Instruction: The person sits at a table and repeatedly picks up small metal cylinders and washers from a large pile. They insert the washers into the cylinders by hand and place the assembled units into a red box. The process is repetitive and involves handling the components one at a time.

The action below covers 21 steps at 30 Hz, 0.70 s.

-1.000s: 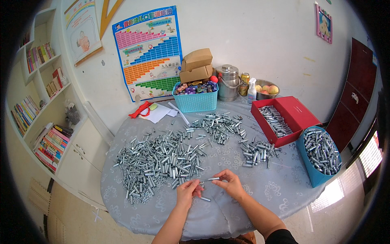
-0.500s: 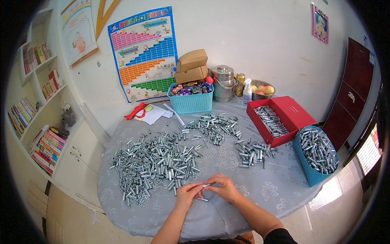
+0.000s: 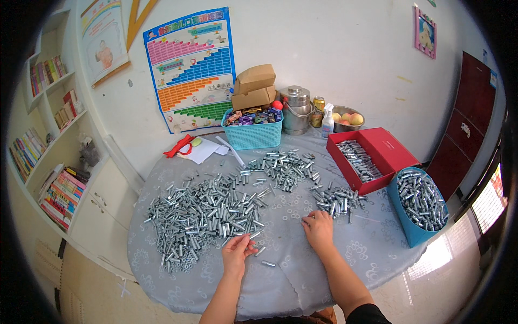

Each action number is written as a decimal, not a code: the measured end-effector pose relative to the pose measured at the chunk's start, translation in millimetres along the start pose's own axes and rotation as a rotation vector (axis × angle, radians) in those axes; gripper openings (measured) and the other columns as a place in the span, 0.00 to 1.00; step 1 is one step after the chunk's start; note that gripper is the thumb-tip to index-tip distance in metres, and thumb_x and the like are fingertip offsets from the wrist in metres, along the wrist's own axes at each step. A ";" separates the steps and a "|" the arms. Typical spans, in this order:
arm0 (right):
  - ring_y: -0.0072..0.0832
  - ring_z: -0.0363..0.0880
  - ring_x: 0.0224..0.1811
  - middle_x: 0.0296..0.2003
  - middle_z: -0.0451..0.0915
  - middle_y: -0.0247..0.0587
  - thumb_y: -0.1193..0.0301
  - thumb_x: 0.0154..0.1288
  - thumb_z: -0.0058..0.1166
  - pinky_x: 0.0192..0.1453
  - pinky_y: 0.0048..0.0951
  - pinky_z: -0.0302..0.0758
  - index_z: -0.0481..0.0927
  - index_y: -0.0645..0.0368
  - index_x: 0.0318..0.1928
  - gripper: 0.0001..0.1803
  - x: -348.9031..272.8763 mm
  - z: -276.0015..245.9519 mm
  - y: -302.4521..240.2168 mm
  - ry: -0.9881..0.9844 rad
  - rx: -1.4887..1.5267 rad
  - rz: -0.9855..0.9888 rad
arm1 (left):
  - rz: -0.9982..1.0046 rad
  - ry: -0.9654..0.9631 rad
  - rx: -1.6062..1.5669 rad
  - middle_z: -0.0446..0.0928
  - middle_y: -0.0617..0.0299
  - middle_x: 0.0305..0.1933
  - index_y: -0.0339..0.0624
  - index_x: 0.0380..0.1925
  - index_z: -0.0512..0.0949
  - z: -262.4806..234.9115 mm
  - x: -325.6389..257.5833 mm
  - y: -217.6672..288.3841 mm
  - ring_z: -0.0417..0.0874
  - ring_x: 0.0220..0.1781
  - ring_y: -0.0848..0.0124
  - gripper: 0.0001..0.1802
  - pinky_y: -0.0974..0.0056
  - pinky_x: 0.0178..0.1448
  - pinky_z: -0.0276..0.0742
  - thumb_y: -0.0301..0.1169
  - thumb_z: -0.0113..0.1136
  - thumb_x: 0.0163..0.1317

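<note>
My left hand point(image 3: 237, 252) lies palm up at the near edge of a big heap of silver metal sleeves point(image 3: 208, 213), its fingers curled by a loose sleeve point(image 3: 260, 250); whether it grips one I cannot tell. My right hand point(image 3: 319, 229) rests palm down on the grey tablecloth point(image 3: 302, 270), its fingertips touching the near side of a small pile of silver bolts point(image 3: 337, 198). One more sleeve point(image 3: 268, 264) lies loose between my forearms.
A third pile of metal parts point(image 3: 283, 164) sits mid-table. A red box point(image 3: 372, 157) and a blue bin point(image 3: 420, 208) hold more parts at the right. At the back stand a teal basket point(image 3: 253, 130), a steel pot point(image 3: 296, 110) and a fruit bowl point(image 3: 348, 119).
My hands were together near the table's front edge around one part. They have separated: the right reached forward to the small bolt pile, the left moved to the big heap.
</note>
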State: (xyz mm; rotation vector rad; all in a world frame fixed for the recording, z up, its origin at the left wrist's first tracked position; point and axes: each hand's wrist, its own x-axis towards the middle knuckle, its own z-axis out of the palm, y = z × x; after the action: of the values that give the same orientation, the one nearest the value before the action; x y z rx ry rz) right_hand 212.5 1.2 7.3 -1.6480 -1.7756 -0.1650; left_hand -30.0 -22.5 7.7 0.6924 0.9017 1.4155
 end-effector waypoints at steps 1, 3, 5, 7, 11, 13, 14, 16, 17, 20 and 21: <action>0.34 0.69 0.40 0.31 0.75 0.35 0.69 0.46 0.58 0.44 0.34 0.64 0.81 0.55 0.30 0.08 -0.2 2.2 1.1 -0.004 0.006 0.000 | -0.001 0.004 -0.002 0.76 0.57 0.28 0.32 0.35 0.76 0.3 0.3 0.1 0.76 0.26 0.74 0.08 0.66 0.31 0.80 0.25 0.54 0.58; 0.34 0.70 0.40 0.31 0.75 0.35 0.70 0.45 0.58 0.44 0.34 0.64 0.81 0.54 0.29 0.07 0.1 4.7 2.5 -0.016 0.024 0.021 | -0.001 0.008 -0.006 0.76 0.57 0.28 0.32 0.35 0.76 0.1 0.7 0.1 0.76 0.26 0.74 0.08 0.66 0.31 0.80 0.25 0.54 0.58; 0.34 0.70 0.40 0.32 0.75 0.35 0.70 0.45 0.59 0.43 0.34 0.64 0.81 0.53 0.28 0.06 0.5 5.7 3.2 -0.030 0.046 0.062 | 0.000 0.008 -0.009 0.76 0.56 0.29 0.32 0.36 0.76 -0.5 0.9 -0.2 0.76 0.26 0.74 0.08 0.66 0.32 0.80 0.25 0.53 0.58; 0.34 0.70 0.39 0.31 0.75 0.35 0.70 0.44 0.59 0.43 0.34 0.64 0.80 0.54 0.27 0.06 1.3 2.5 2.1 -0.047 0.045 0.058 | -0.010 -0.005 0.004 0.76 0.56 0.29 0.32 0.36 0.76 -0.5 0.5 -0.8 0.76 0.26 0.74 0.08 0.65 0.32 0.80 0.25 0.53 0.58; 0.33 0.71 0.39 0.30 0.77 0.35 0.71 0.44 0.59 0.43 0.35 0.64 0.79 0.54 0.28 0.07 0.9 6.1 5.6 -0.133 0.072 0.060 | -0.070 -0.059 0.024 0.76 0.56 0.29 0.31 0.37 0.75 1.2 -1.2 -3.6 0.77 0.27 0.74 0.09 0.65 0.33 0.80 0.25 0.53 0.58; 0.33 0.72 0.38 0.30 0.77 0.35 0.71 0.45 0.59 0.44 0.35 0.64 0.79 0.54 0.31 0.09 0.3 5.7 3.6 -0.087 0.066 0.041 | -0.065 -0.078 0.033 0.76 0.57 0.29 0.31 0.37 0.75 2.0 -1.5 -6.1 0.77 0.28 0.74 0.09 0.65 0.33 0.80 0.25 0.53 0.58; 0.33 0.72 0.38 0.29 0.77 0.35 0.71 0.45 0.59 0.44 0.35 0.63 0.79 0.54 0.32 0.10 0.2 5.5 2.2 -0.065 0.064 0.031 | -0.063 -0.087 0.037 0.76 0.57 0.29 0.31 0.37 0.75 1.9 -1.4 -6.9 0.77 0.28 0.74 0.09 0.65 0.34 0.80 0.24 0.52 0.58; 0.33 0.72 0.38 0.30 0.78 0.34 0.71 0.45 0.58 0.44 0.34 0.63 0.78 0.54 0.34 0.11 0.8 3.2 -0.4 -0.074 0.059 0.039 | -0.069 -0.087 0.040 0.76 0.56 0.29 0.31 0.37 0.75 0.8 -1.1 -6.9 0.77 0.28 0.73 0.09 0.65 0.34 0.80 0.24 0.52 0.58; 0.33 0.72 0.39 0.30 0.78 0.34 0.72 0.46 0.58 0.44 0.34 0.63 0.78 0.53 0.35 0.12 0.9 1.9 -0.8 -0.077 0.055 0.045 | -0.071 -0.089 0.043 0.76 0.56 0.29 0.31 0.38 0.75 0.8 -1.0 -6.8 0.77 0.29 0.73 0.09 0.66 0.34 0.80 0.24 0.52 0.58; 0.33 0.72 0.39 0.30 0.78 0.33 0.72 0.46 0.58 0.44 0.35 0.63 0.78 0.53 0.36 0.12 1.1 2.1 0.7 -0.101 0.108 0.074 | -0.071 -0.093 0.046 0.76 0.57 0.28 0.31 0.38 0.75 0.5 -1.1 -7.0 0.78 0.29 0.73 0.09 0.65 0.34 0.80 0.25 0.52 0.58; 0.33 0.72 0.39 0.30 0.78 0.33 0.72 0.46 0.58 0.44 0.35 0.63 0.78 0.53 0.36 0.12 1.3 2.5 1.7 -0.109 0.116 0.086 | -0.071 -0.096 0.049 0.76 0.57 0.28 0.31 0.38 0.75 0.7 -0.4 -7.7 0.78 0.29 0.73 0.09 0.65 0.34 0.80 0.25 0.52 0.59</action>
State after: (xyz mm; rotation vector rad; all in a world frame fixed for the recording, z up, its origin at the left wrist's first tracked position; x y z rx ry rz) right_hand 213.1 4.0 5.5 -1.6735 -1.7555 0.0662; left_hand -25.4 -23.3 1.6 0.7515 0.8795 1.2908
